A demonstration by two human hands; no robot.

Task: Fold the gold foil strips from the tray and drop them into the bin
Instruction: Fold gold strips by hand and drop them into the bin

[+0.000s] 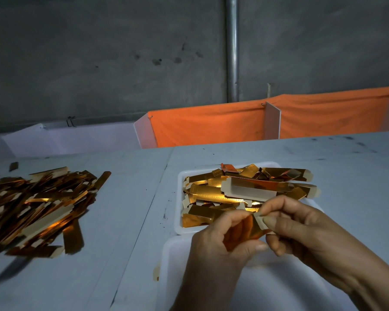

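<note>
Both hands are pinching one gold foil strip point(254, 227) over the near white bin point(180, 277): left hand point(220, 241) fingers curling round it, right hand point(301, 230) fingers clamping its end. Tray point(181, 223) of strips is sitting just behind; loose pile point(38, 205) is lying left on the counter point(130, 221).

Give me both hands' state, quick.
Left hand: pinching the folded gold foil strip.
Right hand: pinching the same strip's pale end.

- Overall light: dim, cool grey cast.
- Glare: warm orange glints on the loose foil pile point(38, 205) and the strips in the tray point(245, 191).
- Blur: pile's near edge smeared, lower left corner soft.
- Distortion: wide-angle bowing of the desk point(130, 232) edges.
- Shadows: soft, faint.
</note>
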